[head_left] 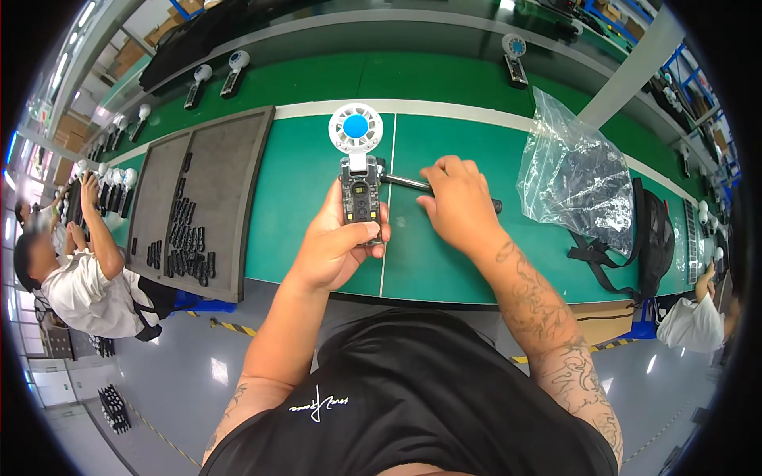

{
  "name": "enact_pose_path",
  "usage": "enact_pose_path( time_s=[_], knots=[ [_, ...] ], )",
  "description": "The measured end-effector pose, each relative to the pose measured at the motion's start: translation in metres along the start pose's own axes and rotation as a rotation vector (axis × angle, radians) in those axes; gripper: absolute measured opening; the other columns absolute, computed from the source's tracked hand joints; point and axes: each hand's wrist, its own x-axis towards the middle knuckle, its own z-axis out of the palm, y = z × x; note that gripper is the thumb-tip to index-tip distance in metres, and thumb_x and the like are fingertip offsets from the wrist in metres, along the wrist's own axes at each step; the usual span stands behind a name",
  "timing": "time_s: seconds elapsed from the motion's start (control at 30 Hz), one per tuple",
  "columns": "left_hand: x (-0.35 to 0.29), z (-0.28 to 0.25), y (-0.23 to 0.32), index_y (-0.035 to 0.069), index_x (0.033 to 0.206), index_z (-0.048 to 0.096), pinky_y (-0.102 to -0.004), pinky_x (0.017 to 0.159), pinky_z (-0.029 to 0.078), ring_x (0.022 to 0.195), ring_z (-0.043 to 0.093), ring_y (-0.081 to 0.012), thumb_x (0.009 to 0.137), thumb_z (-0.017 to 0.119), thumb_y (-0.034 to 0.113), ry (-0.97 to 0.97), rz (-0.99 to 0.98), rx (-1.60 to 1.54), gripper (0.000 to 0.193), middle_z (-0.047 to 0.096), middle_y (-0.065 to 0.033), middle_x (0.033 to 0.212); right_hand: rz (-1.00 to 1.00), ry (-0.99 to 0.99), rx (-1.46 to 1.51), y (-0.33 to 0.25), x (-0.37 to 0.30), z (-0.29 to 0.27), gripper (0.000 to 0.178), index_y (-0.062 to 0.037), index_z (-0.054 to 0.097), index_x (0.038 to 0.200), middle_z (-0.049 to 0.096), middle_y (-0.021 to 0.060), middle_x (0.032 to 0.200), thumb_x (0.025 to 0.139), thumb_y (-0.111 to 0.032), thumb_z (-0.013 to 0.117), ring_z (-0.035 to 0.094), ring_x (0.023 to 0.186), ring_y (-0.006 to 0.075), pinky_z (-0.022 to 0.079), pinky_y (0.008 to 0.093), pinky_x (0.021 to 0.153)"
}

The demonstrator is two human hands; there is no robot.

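Green counter [317,182] carries the work. Left hand [337,242] holds 1 small handheld fan [359,170] upright above the counter near its front edge: white round head with blue centre at 12 o'clock, open black handle body in the palm, fingers and thumb clamped on the handle. Right hand [456,202], at 3 o'clock of the fan, grips 1 dark screwdriver [406,183], fingers closed round its handle; the shaft lies level, tip touching the fan body just below the head. Grey tray [198,198] with small black parts sits at 9 o'clock. Clear plastic bag [575,170] lies at 3 o'clock.
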Motion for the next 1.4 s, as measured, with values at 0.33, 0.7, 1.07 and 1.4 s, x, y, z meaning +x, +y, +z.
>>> enact_pose_path(
  time_s=[0.33,0.7,1.07,1.4],
  knots=[
    [-0.014,0.001,0.006,0.012,0.16,0.031,-0.0316,0.067,0.053,0.09,0.063,-0.0214,0.089,0.06,-0.01,-0.006,0.071,0.038,0.079,0.063,-0.0159,0.114,0.345,-0.244,0.237,-0.025,0.023,-0.07,0.016,-0.0052,0.061,0.099,0.069,0.0121,0.082,0.091,-0.009,0.075,0.065,0.069,0.0296,0.055,0.0379,0.068],
    [-0.008,0.01,0.008,0.008,0.159,0.031,-0.0303,0.067,0.055,0.09,0.063,-0.02,0.089,0.061,-0.007,0.01,0.08,0.209,0.078,0.062,-0.0148,0.115,-0.084,0.14,0.615,-0.052,-0.022,-0.092,0.015,-0.0058,0.07,0.102,0.063,0.0041,0.079,0.088,-0.001,0.072,0.056,0.066,0.0183,0.047,0.0321,0.063],
    [-0.004,0.01,-0.001,0.008,0.157,0.035,-0.029,0.065,0.052,0.09,0.064,-0.0205,0.089,0.063,-0.007,0.02,0.128,0.232,0.075,0.064,-0.015,0.112,-0.267,0.107,0.492,-0.044,-0.017,-0.082,0.043,-0.0066,0.075,0.127,0.069,0.0043,0.086,0.085,0.003,0.07,0.055,0.065,0.0211,0.047,0.0324,0.062],
    [-0.006,0.007,-0.001,0.005,0.15,0.041,-0.0287,0.063,0.053,0.081,0.062,-0.0195,0.098,0.059,0.003,0.038,0.105,0.083,0.055,0.065,-0.0153,0.109,-0.135,0.154,0.318,-0.026,-0.008,-0.045,0.048,-0.0054,0.074,0.131,0.07,0.0068,0.088,0.086,0.007,0.066,0.055,0.066,0.0224,0.047,0.0339,0.063]
  ],
)
